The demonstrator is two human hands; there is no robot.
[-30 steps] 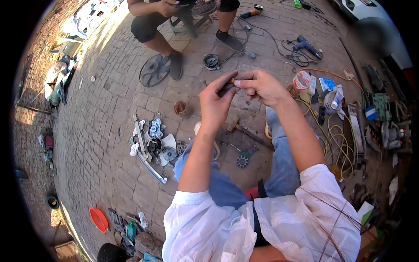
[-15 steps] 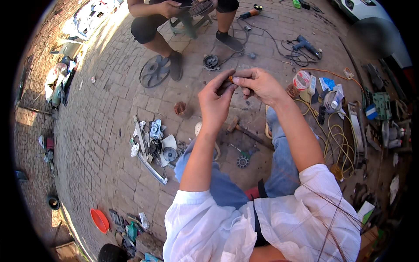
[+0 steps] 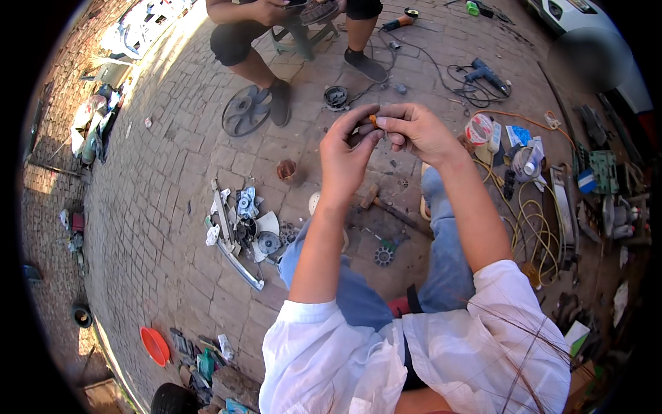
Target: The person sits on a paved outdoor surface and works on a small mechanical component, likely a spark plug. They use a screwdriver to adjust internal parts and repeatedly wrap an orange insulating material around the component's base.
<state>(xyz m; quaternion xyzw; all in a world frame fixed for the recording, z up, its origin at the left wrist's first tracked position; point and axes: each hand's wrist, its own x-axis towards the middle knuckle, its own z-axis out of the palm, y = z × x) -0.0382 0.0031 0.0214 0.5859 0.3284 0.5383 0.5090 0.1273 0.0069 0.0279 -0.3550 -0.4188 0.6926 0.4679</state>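
Note:
Above the paving, in front of my knees, my two hands meet at the fingertips. My right hand (image 3: 418, 131) pinches a small orange piece (image 3: 373, 120) between thumb and fingers; its exact kind is too small to tell. The curled fingers of my left hand (image 3: 346, 148) close in from the other side, and whatever lies within them is dark and mostly hidden. On the ground below are a hammer (image 3: 389, 205) with a wooden handle and a dark toothed wheel (image 3: 384, 256). A rusty brown cylindrical part (image 3: 287, 171) stands left of my hands.
Opposite me sits a person on a low green stool (image 3: 303, 43), holding a dark part. A fan wheel (image 3: 245, 110), a heat gun (image 3: 485, 74) and an angle grinder (image 3: 398, 23) lie around. Scrap parts (image 3: 241, 231) are piled left; yellow cable (image 3: 541, 231) coils right.
My joined hands have shifted slightly right, and more of the orange piece shows between the fingertips. The person opposite has moved their hands a little.

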